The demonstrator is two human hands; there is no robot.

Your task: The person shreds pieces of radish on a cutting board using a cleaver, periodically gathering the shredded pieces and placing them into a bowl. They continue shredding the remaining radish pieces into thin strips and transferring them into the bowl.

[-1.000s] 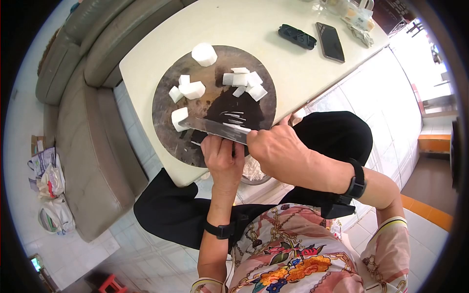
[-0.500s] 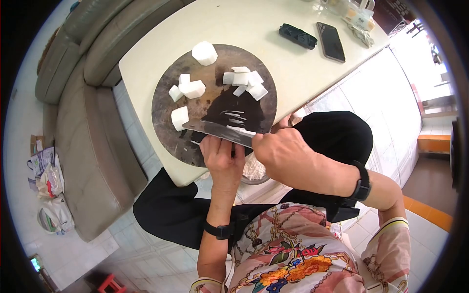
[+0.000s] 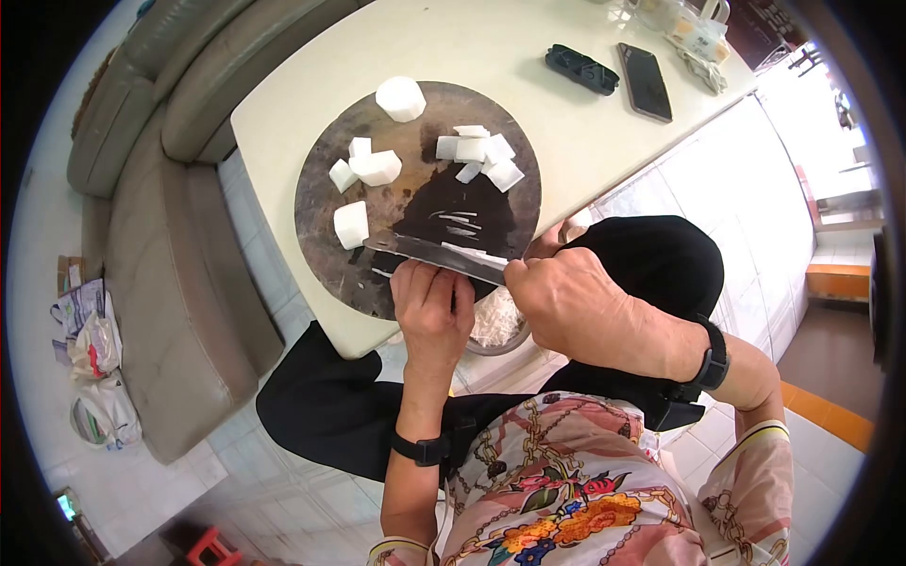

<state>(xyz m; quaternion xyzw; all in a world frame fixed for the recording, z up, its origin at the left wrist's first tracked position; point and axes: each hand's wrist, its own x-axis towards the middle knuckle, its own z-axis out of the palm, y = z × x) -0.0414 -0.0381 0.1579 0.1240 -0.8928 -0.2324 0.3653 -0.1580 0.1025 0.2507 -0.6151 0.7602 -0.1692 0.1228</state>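
My right hand point(image 3: 571, 300) is closed round the handle of a kitchen knife point(image 3: 425, 253). The blade lies across the near part of a round, dark-stained cutting board point(image 3: 326, 160). Just on my side of the blade, my left hand point(image 3: 429, 307) presses down with curled fingers; whatever sits under them is hidden. Thin white strips point(image 3: 460, 223) lie past the blade, and a few cling along it. A white vegetable chunk point(image 3: 351, 224), perhaps radish, stands near the knife tip. More white chunks point(image 3: 376, 168), flat slices point(image 3: 472, 149) and a thick round piece point(image 3: 400, 99) rest farther back.
Below the board's near edge, a bowl point(image 3: 495, 321) holds white shreds. On the pale table point(image 3: 274, 104) lie a dark case-like object point(image 3: 582, 69) and a phone point(image 3: 645, 82). A grey sofa point(image 3: 189, 302) stands left, with bags point(image 3: 99, 377) beyond it.
My right hand and the knife have shifted slightly right. The bowl of shreds shows more now. My left hand stays almost in place, and the view has moved a little.
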